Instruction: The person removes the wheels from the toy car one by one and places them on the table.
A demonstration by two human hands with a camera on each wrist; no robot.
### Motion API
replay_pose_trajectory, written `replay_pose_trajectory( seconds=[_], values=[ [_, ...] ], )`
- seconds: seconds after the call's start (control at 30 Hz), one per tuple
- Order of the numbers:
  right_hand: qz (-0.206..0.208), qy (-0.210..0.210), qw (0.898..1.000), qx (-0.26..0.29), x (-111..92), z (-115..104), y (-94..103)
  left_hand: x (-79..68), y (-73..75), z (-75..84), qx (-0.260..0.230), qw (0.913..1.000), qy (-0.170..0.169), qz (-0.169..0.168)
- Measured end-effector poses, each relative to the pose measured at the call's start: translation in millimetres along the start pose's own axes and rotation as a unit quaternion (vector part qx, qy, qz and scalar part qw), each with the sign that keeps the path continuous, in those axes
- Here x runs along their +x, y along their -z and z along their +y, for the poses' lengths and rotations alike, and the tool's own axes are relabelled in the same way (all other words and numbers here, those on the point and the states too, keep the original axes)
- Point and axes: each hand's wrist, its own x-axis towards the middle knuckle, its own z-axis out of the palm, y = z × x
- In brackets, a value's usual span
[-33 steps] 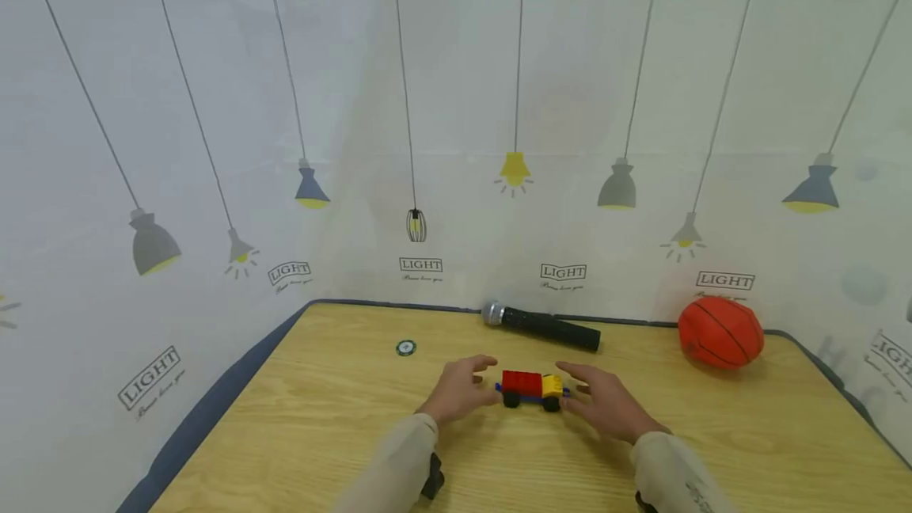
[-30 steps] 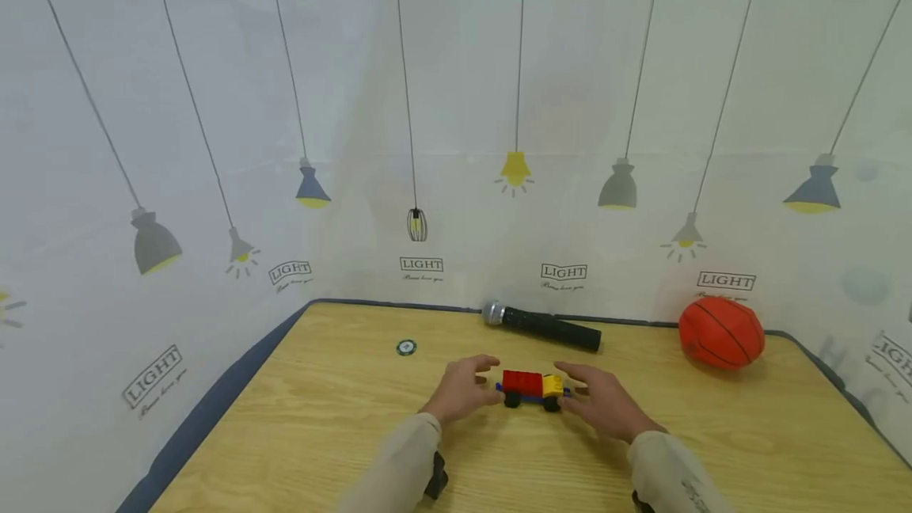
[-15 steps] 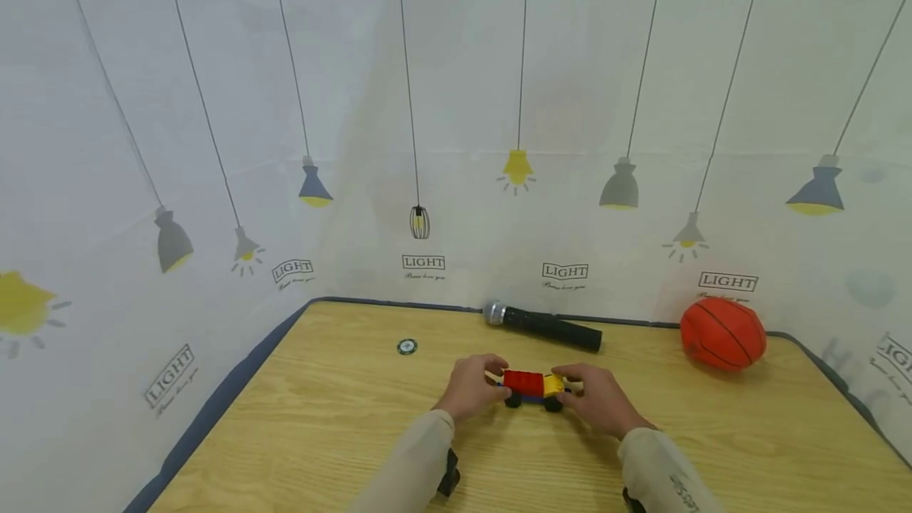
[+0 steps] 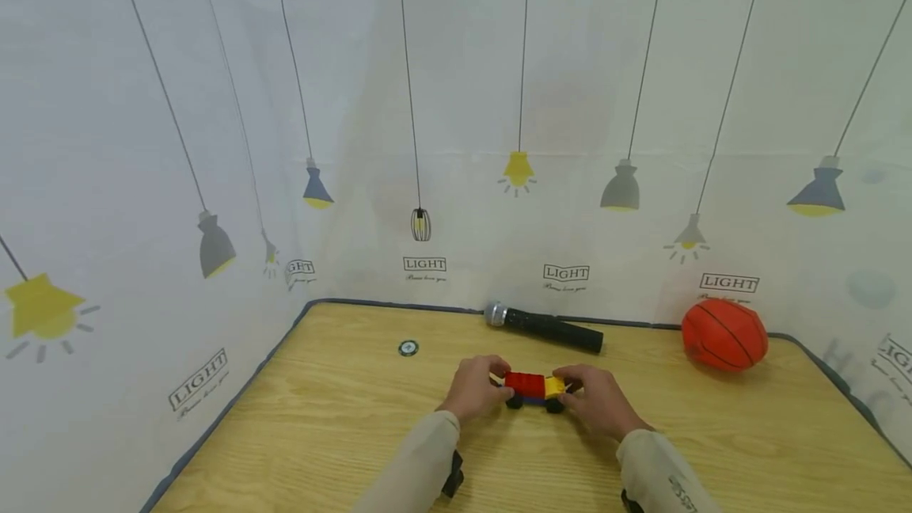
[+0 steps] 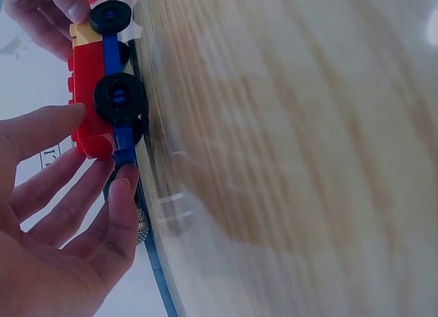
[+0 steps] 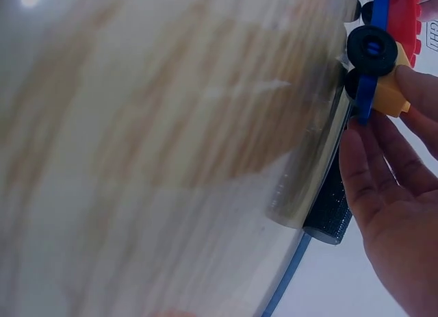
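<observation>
A toy truck built of bricks (image 4: 526, 385), with a red load bed, yellow cab, blue chassis and black wheels, is between both hands at the middle of the table. My left hand (image 4: 476, 388) grips its red rear end; in the left wrist view the thumb lies on the red side and fingers reach behind. My right hand (image 4: 602, 400) pinches the yellow cab (image 6: 391, 91) between thumb and fingers, as the right wrist view shows. The wheels look at or close to the tabletop; whether they touch it I cannot tell.
On the wooden table (image 4: 342, 418), a black microphone (image 4: 545, 327) with a silver head lies behind the truck. A poker chip (image 4: 408, 348) lies to the back left. A red ball (image 4: 724, 335) with black lines sits at the back right. A lamp-printed curtain (image 4: 470, 101) surrounds the table.
Both hands have closed inward from either side of the truck and now hold its ends. The truck has barely shifted. The curtain on the left has moved.
</observation>
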Motion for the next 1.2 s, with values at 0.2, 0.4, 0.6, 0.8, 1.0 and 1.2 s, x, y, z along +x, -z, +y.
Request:
replay_pose_trajectory(
  seconds=[0.2,0.4,0.6,0.8,1.0,1.2],
  values=[
    [0.003,0.018,1.000,-0.003,1,2,0.2,-2.2,-0.2,2.4,0.005,1.0000,-0.007,0.004],
    [-0.020,0.046,0.999,-0.010,4,3,8.3,-5.0,1.1,6.3,0.012,0.9999,-0.009,-0.003],
    [-0.056,0.075,0.995,-0.022,4,-2,23.3,-4.2,3.5,9.8,0.014,0.9988,-0.022,-0.041],
    [-0.107,0.060,0.992,-0.014,7,-8,34.6,-3.6,4.9,14.2,-0.006,0.9968,-0.027,-0.075],
    [-0.152,0.050,0.987,0.010,9,-13,41.8,-3.0,4.2,16.6,-0.028,0.9913,-0.065,-0.111],
    [-0.209,0.044,0.977,0.030,8,-21,48.4,-4.5,0.2,15.2,-0.020,0.9817,-0.103,-0.159]
  ],
)
